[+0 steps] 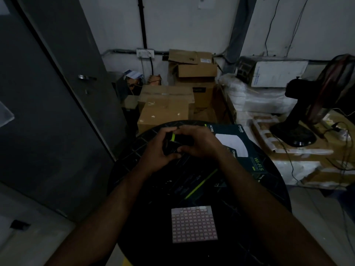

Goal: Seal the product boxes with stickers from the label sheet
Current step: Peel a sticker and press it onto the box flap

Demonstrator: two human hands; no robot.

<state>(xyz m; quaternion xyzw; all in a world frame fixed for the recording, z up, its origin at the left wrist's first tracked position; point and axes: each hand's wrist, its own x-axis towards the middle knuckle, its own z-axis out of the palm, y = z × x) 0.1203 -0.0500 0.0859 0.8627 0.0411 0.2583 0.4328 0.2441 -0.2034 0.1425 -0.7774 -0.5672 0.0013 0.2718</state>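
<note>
Both hands, left [157, 150] and right [197, 143], grip the box [173, 141] with curled fingers; best press the sticker flat across the flap seam.

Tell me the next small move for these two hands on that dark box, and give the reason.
Probably press the flap shut, then reach the right hand toward the label sheet for a sticker. Both hands, the left hand included, grip the small dark box above the round table; no sticker is visible at the fingertips, and the sheet lies untouched nearer the person.
</note>
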